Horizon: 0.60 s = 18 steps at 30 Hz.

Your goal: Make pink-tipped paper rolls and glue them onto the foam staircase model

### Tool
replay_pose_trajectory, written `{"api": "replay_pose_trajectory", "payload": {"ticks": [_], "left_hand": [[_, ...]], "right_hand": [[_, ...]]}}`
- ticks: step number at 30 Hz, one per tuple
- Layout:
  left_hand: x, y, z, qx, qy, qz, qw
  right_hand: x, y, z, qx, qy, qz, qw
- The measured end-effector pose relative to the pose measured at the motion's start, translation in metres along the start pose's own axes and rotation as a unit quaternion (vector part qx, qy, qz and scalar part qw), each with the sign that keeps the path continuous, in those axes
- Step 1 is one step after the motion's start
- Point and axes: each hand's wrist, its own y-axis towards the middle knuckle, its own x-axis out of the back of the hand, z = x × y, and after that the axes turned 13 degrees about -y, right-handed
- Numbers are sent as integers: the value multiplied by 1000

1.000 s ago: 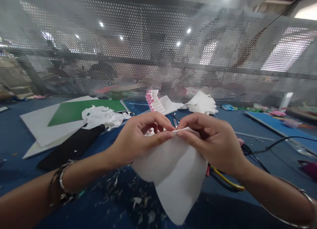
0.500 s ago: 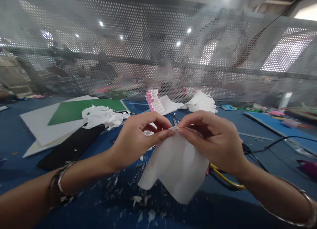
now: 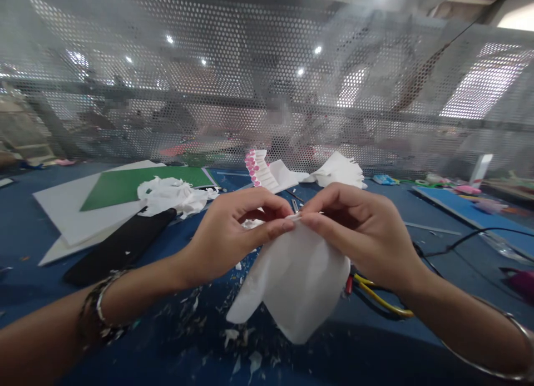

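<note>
My left hand [image 3: 233, 233] and my right hand [image 3: 356, 230] meet in front of me, fingertips pinched together on the top edge of a white sheet [image 3: 294, 277]. The sheet hangs down from the pinch, loosely folded, over the blue table [image 3: 50, 297]. Both hands are closed on it, thumbs against forefingers. Bracelets circle both wrists. White scraps [image 3: 233, 341] litter the table right under the sheet.
Behind the hands lie a white piece with pink tips [image 3: 261, 172] and a fringed white piece [image 3: 340, 173]. To the left are crumpled white scraps [image 3: 173, 196], a green board [image 3: 137, 184] on white boards, and a black strip [image 3: 120, 247]. Yellow-handled tool and cables [image 3: 381, 300] at right. A perforated screen [image 3: 267, 85] closes the back.
The hanging sheet has been gathered shorter and more folded, its lower corner rising from a long point. Both hands stayed pinched at the same spot.
</note>
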Motion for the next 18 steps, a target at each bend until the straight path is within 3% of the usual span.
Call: {"api": "replay_pose_trajectory", "payload": {"ticks": [6, 12, 15, 18], "left_hand": [[-2, 0, 2, 2, -39, 7, 999], [-1, -1, 1, 38, -107, 11, 993], [1, -1, 1, 71, -144, 22, 987], [1, -1, 3, 90, -162, 23, 982]], "right_hand": [[-4, 1, -1, -52, 138, 42, 988], [-7, 1, -4, -30, 217, 32, 975], [-7, 1, -5, -15, 221, 45, 974], [-6, 0, -5, 27, 145, 18, 989]]}}
